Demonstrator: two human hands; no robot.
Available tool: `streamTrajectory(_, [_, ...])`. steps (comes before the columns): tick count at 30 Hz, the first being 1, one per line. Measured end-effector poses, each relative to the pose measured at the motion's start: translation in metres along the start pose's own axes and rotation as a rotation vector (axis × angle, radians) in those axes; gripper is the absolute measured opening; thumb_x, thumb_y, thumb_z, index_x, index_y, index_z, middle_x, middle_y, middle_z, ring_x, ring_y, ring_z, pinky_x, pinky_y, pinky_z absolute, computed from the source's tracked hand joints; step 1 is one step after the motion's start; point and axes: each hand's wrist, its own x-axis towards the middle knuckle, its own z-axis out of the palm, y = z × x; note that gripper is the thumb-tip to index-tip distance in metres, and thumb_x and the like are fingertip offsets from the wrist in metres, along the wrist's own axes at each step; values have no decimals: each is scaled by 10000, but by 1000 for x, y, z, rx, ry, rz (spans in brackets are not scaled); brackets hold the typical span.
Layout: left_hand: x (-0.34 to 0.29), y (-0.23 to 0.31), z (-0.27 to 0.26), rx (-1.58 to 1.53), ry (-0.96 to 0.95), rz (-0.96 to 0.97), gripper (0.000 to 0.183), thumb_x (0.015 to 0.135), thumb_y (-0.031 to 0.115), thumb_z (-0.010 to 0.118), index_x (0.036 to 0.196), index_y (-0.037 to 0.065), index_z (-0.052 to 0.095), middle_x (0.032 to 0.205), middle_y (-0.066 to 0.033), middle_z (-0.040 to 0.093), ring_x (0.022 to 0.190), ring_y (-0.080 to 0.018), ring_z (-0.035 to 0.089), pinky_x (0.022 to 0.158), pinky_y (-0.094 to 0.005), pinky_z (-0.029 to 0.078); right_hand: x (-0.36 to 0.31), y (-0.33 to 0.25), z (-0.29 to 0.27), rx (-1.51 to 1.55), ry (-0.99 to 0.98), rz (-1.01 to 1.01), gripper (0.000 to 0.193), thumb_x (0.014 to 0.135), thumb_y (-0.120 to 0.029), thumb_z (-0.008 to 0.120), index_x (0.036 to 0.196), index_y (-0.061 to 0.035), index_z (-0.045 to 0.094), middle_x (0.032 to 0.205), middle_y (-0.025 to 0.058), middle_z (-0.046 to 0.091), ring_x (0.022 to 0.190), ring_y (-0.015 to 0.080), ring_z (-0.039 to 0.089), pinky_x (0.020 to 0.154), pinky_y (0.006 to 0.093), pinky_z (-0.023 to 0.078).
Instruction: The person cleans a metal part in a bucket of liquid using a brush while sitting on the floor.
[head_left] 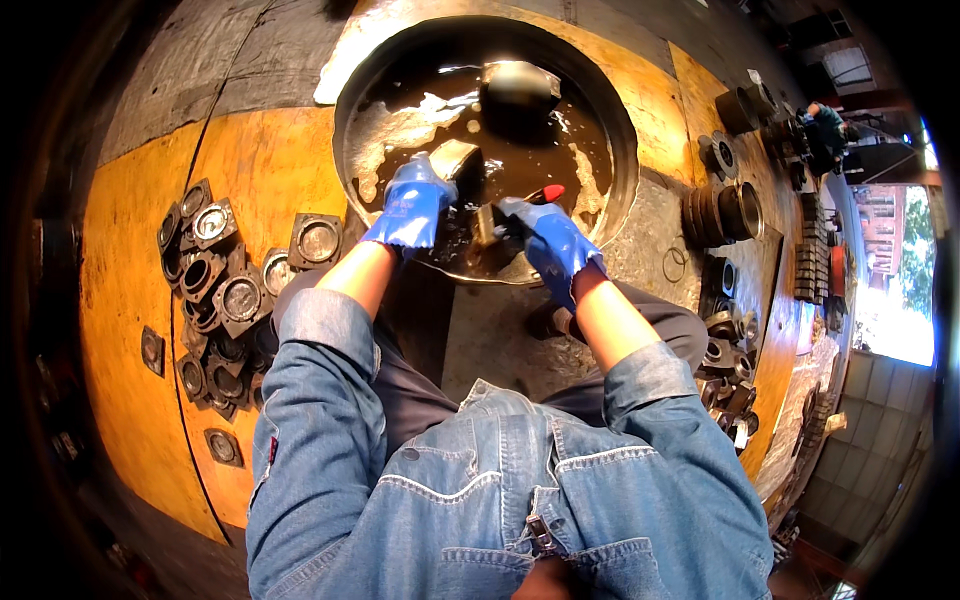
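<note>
Both my hands wear blue rubber gloves and are over a large round tub [628, 150] of dark, foamy liquid. My left hand [412, 208] is closed on a pale, wet metal part [455, 160], held at the liquid's surface; the part's full shape is partly hidden by the glove. My right hand [552, 238] grips a brush, its red-tipped handle [548, 194] sticking out above the fingers. The brush's tan bristle end [487, 226] points left, low over the near side of the tub. A larger metal piece [520, 85] stands in the liquid at the far side.
Left of me, several dark flanged metal parts [240, 298] lie heaped on yellow boards [130, 240]. To the right are metal rings [740, 210] and more round parts [722, 352]. Another person [828, 130] is at the far right. My knees straddle the tub's near side.
</note>
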Motion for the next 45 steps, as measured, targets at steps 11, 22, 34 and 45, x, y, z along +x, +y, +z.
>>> streamTrajectory(11, [-2,18,12,526,46,417,382,937,170,676,1314,175,614,1217,-109,743,1182,-343,708,1023,-457,573,25,8,-35,436,331,-45,306,1050,-229,617,1287,-42,663,1119,117,744,956,223,725,816,310,563])
streamTrajectory(22, [-21,21,-5,400,5,436,688,773,426,828,1355,111,639,1324,-146,709,1267,-335,664,1119,-415,503,88,57,-27,533,396,238,435,1028,-369,679,1285,-19,649,1052,114,736,813,201,742,724,309,608])
streamTrajectory(34, [2,-14,-39,-887,-120,315,687,992,418,730,1474,-45,568,1347,-155,698,1235,-263,665,1084,-367,492,70,17,-12,-97,309,193,641,1058,-518,549,1349,47,640,1307,288,695,1265,372,654,1087,411,459])
streamTrajectory(45, [26,-25,-30,-1533,-380,-152,693,1054,491,620,1562,43,470,1460,-204,641,1272,-349,664,1046,-474,576,55,24,-53,-15,67,-14,378,1094,-77,452,1462,-65,537,1336,115,672,1128,188,699,969,294,575])
